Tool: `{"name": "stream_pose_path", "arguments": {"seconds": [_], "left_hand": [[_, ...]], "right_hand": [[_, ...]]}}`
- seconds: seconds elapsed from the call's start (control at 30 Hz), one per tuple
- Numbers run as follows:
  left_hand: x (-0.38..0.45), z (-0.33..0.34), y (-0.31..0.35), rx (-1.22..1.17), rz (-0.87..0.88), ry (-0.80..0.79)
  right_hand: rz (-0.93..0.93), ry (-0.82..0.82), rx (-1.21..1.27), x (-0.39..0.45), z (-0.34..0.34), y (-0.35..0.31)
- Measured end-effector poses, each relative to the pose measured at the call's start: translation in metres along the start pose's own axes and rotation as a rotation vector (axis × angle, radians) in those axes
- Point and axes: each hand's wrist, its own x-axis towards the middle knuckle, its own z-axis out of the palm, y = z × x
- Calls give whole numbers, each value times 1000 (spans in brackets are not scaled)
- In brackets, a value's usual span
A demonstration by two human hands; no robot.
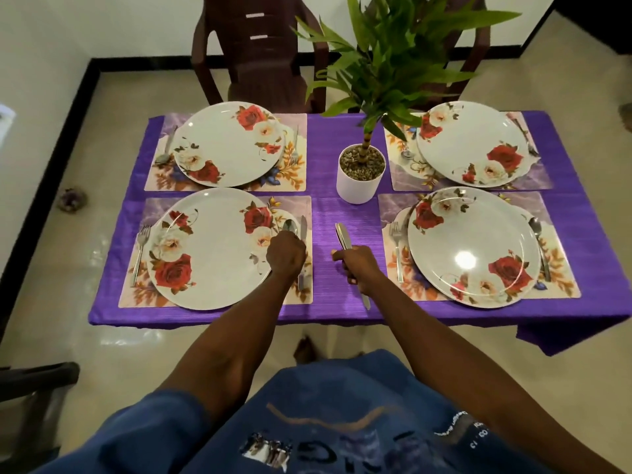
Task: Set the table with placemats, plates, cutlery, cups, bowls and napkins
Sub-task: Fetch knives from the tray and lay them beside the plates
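Four floral plates sit on four placemats on a purple-clothed table [328,213]. On the near-left placemat [301,295], my left hand [285,255] is curled knuckles-up at the right rim of the plate [212,248]. It holds a knife [303,227] that lies beside a spoon [290,227]. A fork [141,244] lies left of that plate. My right hand [359,268] grips a small bundle of knives [343,236] above the cloth between the two near settings, blades pointing away. The near-right plate [473,246] has a fork [396,248] and a spoon [538,241] beside it.
A white pot with a green plant [360,176] stands at the table's centre. The two far plates [229,143] [473,142] have cutlery beside them. A dark chair [260,53] stands behind the table, and another chair's arm [37,374] shows at the near left.
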Motion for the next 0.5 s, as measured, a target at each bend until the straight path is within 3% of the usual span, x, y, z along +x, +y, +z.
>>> {"name": "stream_pose_path", "arguments": {"seconds": [0.33,0.5], "left_hand": [[1,-3,-5,-36,23,30],[-15,-2,-1,-282,54,31]], "right_hand": [[17,-49,67,-1,1,3],[34,-167,224,-6,-5,0]]}}
